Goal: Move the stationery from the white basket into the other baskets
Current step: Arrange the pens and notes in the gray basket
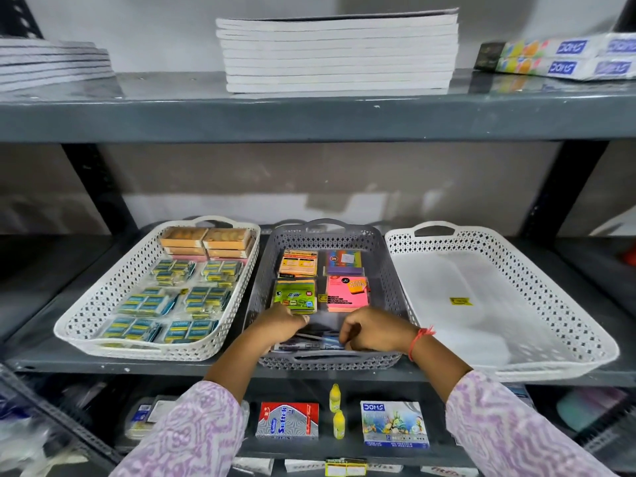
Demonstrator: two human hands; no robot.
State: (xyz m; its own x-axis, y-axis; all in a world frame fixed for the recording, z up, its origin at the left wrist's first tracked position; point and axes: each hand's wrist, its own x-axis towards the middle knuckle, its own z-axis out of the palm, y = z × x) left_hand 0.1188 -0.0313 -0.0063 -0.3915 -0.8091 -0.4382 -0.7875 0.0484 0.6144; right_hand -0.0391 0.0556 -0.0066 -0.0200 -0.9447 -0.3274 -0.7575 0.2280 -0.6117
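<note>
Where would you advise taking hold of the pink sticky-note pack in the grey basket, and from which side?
Probably from above, pinching the pink sticky-note pack across its left and right edges: it lies flat in the grey basket, with visible gaps on both sides.

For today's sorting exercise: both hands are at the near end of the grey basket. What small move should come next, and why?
Probably set the dark packets flat at the near end of the grey basket, then let go. Both the left hand and the right hand are already down on them, and the white basket on the right holds only a yellow label.
</note>
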